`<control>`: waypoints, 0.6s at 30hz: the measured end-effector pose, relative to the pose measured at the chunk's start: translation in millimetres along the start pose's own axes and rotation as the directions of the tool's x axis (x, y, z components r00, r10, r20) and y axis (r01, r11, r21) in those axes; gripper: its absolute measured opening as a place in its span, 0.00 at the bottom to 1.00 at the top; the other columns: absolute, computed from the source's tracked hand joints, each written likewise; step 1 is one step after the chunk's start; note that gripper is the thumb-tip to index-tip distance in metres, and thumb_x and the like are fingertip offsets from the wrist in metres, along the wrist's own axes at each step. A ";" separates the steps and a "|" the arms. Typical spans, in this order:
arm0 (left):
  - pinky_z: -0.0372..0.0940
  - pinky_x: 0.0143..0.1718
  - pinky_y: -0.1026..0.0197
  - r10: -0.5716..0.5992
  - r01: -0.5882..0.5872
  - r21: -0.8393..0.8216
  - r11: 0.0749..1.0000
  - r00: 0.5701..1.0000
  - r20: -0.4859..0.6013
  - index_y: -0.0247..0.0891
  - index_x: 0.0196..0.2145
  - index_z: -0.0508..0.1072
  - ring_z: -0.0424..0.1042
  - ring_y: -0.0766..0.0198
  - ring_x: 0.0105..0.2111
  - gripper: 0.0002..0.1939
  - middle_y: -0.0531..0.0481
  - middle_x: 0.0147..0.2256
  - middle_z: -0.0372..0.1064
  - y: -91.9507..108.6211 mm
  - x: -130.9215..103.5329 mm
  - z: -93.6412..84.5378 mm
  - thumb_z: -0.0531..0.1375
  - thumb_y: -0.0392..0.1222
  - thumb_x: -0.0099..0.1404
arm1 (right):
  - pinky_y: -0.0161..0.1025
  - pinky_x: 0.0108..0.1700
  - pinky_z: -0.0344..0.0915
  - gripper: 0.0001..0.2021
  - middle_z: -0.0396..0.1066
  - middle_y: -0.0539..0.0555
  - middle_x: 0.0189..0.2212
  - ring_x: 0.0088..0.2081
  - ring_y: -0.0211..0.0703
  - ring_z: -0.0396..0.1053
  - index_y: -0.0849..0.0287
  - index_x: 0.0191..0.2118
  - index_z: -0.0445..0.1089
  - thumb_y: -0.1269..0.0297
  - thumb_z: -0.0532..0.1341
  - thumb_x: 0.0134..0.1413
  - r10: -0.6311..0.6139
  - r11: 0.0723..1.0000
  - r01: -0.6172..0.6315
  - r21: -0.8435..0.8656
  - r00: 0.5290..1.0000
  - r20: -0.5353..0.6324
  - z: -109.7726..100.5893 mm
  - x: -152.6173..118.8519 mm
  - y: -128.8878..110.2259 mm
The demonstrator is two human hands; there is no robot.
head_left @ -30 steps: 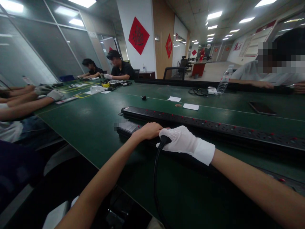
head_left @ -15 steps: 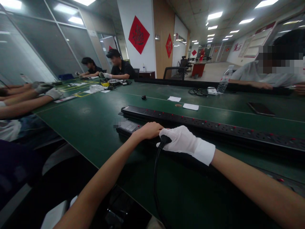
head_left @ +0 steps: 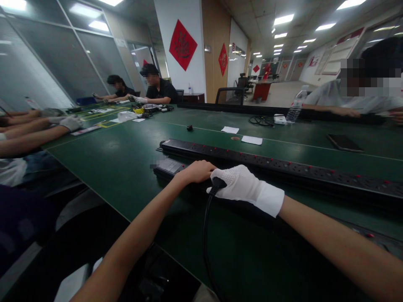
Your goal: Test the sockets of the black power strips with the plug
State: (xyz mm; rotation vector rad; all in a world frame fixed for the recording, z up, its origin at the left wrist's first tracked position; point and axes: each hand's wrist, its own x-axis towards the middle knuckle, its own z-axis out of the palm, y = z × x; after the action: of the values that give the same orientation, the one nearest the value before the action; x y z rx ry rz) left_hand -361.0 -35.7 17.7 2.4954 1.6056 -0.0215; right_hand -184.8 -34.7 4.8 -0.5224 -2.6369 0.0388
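My bare left hand [head_left: 199, 171] is wrapped over the near black power strip [head_left: 166, 167], close to its left end, where a grey label panel shows. Beside it, my right hand [head_left: 241, 184], in a white dotted glove, grips a black power plug [head_left: 219, 183] right above that same strip. From the plug a thick black cable [head_left: 205, 235] curves down past the table's near edge. The plug's front side is hidden by the glove, so whether it sits in a socket does not show. Behind both hands lies a second long black power strip [head_left: 252, 158] with red switches.
The green table [head_left: 119, 163] also bears white paper slips [head_left: 252, 140], a small black part [head_left: 189, 128], a phone [head_left: 344, 143], a water bottle [head_left: 294, 107] and a coiled cable [head_left: 261, 121]. Co-workers sit at the left and across; gloved hands [head_left: 71, 123] rest at left.
Both my hands keep their places on the strip and the plug. At the far left, a co-worker's gloved hands have shifted slightly.
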 end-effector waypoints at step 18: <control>0.62 0.39 0.61 0.004 -0.004 -0.002 1.000 1.000 -0.021 0.42 0.39 0.73 0.71 0.57 0.40 0.14 0.47 0.40 0.72 -3.0 1.9 2.3 0.49 0.43 0.62 | 0.34 0.30 0.57 0.13 0.71 0.50 0.27 0.28 0.38 0.66 0.57 0.35 0.66 0.53 0.56 0.51 -0.022 0.999 0.021 -0.030 1.000 -0.015 1.0 -0.4 1.0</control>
State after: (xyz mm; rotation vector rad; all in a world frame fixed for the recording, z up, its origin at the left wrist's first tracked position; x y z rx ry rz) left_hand -362.8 -33.1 14.8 2.5057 1.6077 0.0066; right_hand -184.5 -33.8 3.6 -0.5023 -2.6312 -0.0114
